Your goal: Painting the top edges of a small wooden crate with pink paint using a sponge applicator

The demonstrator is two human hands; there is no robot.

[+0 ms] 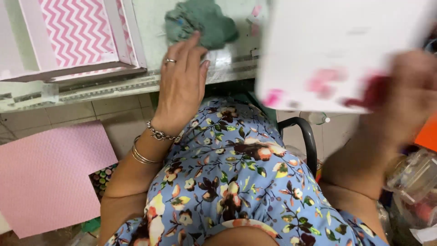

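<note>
At the near edge of the worktable, the person sits in a blue floral dress with both arms raised toward the surface.

Left hand: flat and open, palm down, fingers extended together. The fingertips touch the near edge of a crumpled green cloth, which lies on the table at the far centre. Nothing is clasped. A ring sits on one finger; a chain bracelet and thin bangles circle the wrist.

Right hand: closed on the right edge of a white card, holding it up above the table at the far right. The card shows pink and red smudges along its near edge. This hand and the card are heavily blurred, so the finger placement cannot be made out exactly; the grip appears to pinch the card's right side.

To the far left on the table stands a white-framed panel with a pink zigzag pattern. A pink textured sheet lies on the tiled floor at the near left. A black chair armrest curves just beside the person's right side, and clear plastic packaging sits at the near right.
</note>
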